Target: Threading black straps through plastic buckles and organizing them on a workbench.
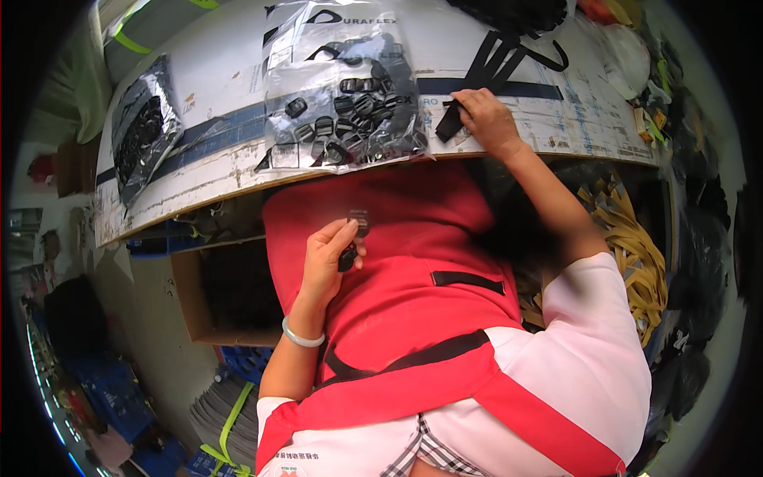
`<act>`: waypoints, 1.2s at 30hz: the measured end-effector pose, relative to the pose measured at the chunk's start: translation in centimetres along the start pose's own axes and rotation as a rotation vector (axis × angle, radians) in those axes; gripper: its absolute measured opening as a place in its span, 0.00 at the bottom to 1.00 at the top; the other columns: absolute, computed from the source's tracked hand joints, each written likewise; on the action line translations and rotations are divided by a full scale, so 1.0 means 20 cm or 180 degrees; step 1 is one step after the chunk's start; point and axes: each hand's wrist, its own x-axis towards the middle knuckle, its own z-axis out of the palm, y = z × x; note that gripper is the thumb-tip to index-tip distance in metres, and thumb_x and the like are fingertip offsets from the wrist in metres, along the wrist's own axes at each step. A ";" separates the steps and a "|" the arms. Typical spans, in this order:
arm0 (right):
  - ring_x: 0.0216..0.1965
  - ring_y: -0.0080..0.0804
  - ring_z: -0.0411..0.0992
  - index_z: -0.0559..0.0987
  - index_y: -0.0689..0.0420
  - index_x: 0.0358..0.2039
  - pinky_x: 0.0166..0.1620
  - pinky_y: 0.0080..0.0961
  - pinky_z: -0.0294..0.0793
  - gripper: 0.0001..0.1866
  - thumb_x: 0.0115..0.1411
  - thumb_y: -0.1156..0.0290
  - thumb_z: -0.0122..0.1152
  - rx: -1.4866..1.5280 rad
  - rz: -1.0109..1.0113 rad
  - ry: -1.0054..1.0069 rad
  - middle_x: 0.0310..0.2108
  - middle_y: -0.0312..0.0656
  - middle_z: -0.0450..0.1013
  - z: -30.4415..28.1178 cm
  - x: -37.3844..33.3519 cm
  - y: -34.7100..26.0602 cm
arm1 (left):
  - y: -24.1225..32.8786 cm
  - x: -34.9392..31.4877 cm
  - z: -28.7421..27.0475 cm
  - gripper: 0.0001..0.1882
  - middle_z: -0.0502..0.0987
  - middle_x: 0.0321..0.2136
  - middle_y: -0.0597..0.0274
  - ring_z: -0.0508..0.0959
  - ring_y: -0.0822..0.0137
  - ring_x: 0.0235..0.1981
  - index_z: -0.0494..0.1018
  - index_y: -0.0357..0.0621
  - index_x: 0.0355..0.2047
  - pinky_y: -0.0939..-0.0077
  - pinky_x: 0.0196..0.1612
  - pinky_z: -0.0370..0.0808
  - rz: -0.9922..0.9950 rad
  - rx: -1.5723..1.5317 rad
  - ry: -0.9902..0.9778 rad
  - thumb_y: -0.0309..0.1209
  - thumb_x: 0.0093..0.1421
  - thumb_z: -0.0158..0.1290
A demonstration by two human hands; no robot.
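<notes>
My left hand (324, 256) is closed in front of the red apron, holding black plastic buckles. One buckle (359, 219) sticks out above the thumb, and another dark piece (347, 258) shows below it in the palm. Over the table's near edge, my right hand (486, 119) pinches a black webbing strap (450, 124), whose end hangs down beside the fingers. More black straps (494, 63) run from there up to a dark bundle (517, 12) at the far side. The fingertips partly cover where the strap is gripped.
A clear plastic bag (346, 119) of black buckles lies at the middle of the white worktable (214, 91). Left of it is a second bag (147, 127) with dark contents. Under the table are a cardboard box (187, 298) and, at right, a heap of tan webbing (632, 254).
</notes>
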 end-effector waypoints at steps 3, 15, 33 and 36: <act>0.41 0.35 0.72 0.78 0.55 0.43 0.46 0.28 0.74 0.17 0.50 0.79 0.58 -0.0156 -0.0228 0.0092 0.38 0.37 0.76 -0.01 0.05 0.06 | -0.02 -0.02 -0.01 0.12 0.75 0.23 0.63 0.73 0.73 0.19 0.75 0.35 0.37 0.83 0.21 0.70 0.0071 -0.0179 -0.0002 0.34 0.65 0.52; 0.22 0.32 0.70 0.76 0.54 0.43 0.29 0.24 0.70 0.11 0.59 0.73 0.60 0.2847 0.0735 -0.0734 0.23 0.40 0.73 -0.74 0.10 -0.89 | 0.03 -0.06 0.03 0.09 0.70 0.14 0.70 0.66 0.80 0.13 0.77 0.33 0.34 0.86 0.17 0.59 0.0780 0.0524 0.0384 0.29 0.62 0.55; 0.16 0.16 0.67 0.77 0.57 0.36 0.18 0.13 0.66 0.11 0.64 0.62 0.58 0.6110 0.3204 -0.1977 0.19 0.32 0.71 -0.25 -0.09 -1.04 | 0.05 -0.04 0.04 0.08 0.70 0.19 0.59 0.69 0.69 0.18 0.77 0.36 0.36 0.77 0.22 0.66 0.2690 0.2845 0.0765 0.19 0.55 0.57; 0.16 0.17 0.68 0.76 0.57 0.36 0.19 0.14 0.67 0.11 0.64 0.62 0.59 0.6132 0.3207 -0.1976 0.20 0.33 0.72 -0.24 -0.09 -1.05 | 0.04 -0.06 0.03 0.08 0.70 0.20 0.57 0.70 0.65 0.18 0.77 0.37 0.37 0.75 0.23 0.67 0.2526 0.3007 0.0639 0.18 0.55 0.57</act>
